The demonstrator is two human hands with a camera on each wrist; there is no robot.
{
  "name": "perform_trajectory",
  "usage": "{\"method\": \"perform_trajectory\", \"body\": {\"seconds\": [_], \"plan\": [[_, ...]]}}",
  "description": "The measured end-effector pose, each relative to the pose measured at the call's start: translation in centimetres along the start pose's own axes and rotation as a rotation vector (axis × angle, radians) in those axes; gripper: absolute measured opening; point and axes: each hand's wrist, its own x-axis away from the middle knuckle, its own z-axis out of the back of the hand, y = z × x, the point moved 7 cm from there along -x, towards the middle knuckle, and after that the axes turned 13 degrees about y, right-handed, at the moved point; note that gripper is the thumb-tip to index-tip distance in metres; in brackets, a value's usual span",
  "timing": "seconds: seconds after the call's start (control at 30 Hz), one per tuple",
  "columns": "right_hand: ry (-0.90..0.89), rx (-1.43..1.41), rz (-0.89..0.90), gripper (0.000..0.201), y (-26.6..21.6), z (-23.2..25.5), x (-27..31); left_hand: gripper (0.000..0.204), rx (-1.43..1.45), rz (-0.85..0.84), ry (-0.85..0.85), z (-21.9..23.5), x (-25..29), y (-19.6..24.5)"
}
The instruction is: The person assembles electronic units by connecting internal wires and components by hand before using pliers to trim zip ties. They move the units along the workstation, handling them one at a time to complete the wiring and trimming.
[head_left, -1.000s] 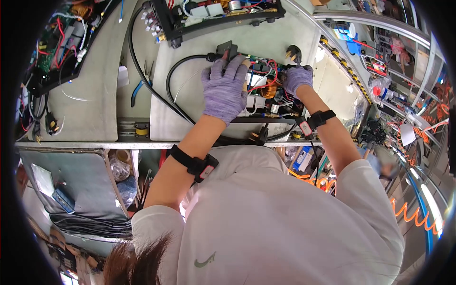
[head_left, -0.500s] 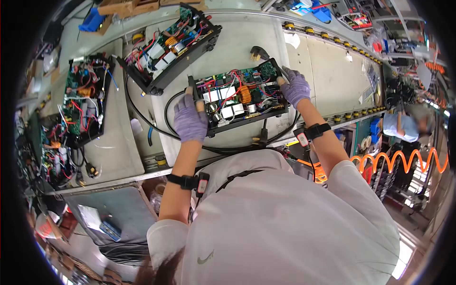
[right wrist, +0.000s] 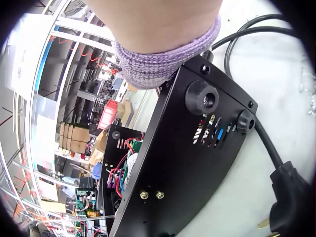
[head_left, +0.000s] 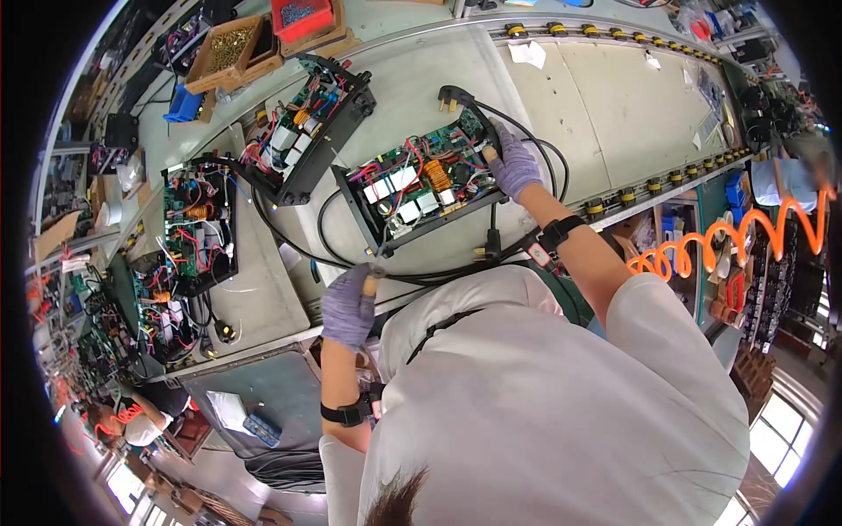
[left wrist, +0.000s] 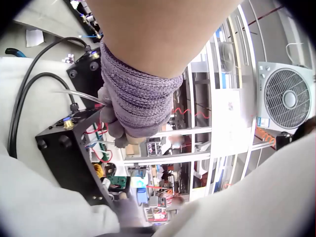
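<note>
An open black chassis (right wrist: 182, 163) is set on a pale board (head_left: 403, 83) directly before the person, its right end gripped by the right hand (head_left: 517, 167), thumb laid inside the rim; the other fingers are partly hidden. The left end, touched by the left hand (head_left: 348, 307) half a second ago, is now released. The chassis is thus steadied, it seems, from one side only, with the left hand freed. That hand is held near the bench edge, its fingers drawn together; whether a thin pale strip (left wrist: 79, 93) beside them is pinched cannot be told.

Inside the chassis, a green circuit board (head_left: 454, 136), a copper coil (head_left: 438, 175) and white blocks (head_left: 404, 178) are contained. A black plug (head_left: 455, 95) is left just behind it. Further off, brass-coloured fasteners (head_left: 226, 48) are held in a wooden tray (head_left: 213, 82), and small parts (head_left: 296, 12) in a red bin (head_left: 304, 31); the contents of a blue bin (head_left: 182, 105) cannot be made out.
</note>
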Motion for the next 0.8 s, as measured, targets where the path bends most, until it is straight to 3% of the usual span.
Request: {"method": "perform_trajectory", "body": {"seconds": [0.1, 0.27, 0.47, 0.6, 0.63, 0.73, 0.8], "plan": [[-0.022, 0.016, -0.043, 0.061, -0.6, 0.0, 0.1, 0.031, 0.253, 0.195, 0.118, 2.2, 0.2, -2.1], [-0.011, 0.015, -0.051, 0.061, -0.5, -0.1, 0.3, 0.037, 0.469, 0.254, 0.211, 2.6, 0.6, -2.0], [0.016, -0.013, -0.041, 0.061, -0.3, -0.1, 0.1, 0.029, 0.806, 0.489, 0.433, 1.9, 0.1, -7.3], [0.099, 0.102, -0.015, 0.06, -1.0, 0.5, 0.3, 0.027, 0.724, 0.346, 0.342, 2.2, -0.6, -2.1], [0.13, 0.068, -0.007, 0.059, -1.0, 0.6, 0.3, 0.028, 0.736, 0.288, 0.226, 2.3, -0.8, -0.6], [0.059, 0.018, -0.059, 0.058, -0.4, 0.0, 0.0, 0.029, 0.805, 0.304, 0.15, 2.8, -1.0, 0.6], [0.056, -0.001, -0.055, 0.057, -0.5, 0.2, -0.1, 0.03, 0.823, 0.299, 0.214, 3.4, -1.5, 0.1]]}}
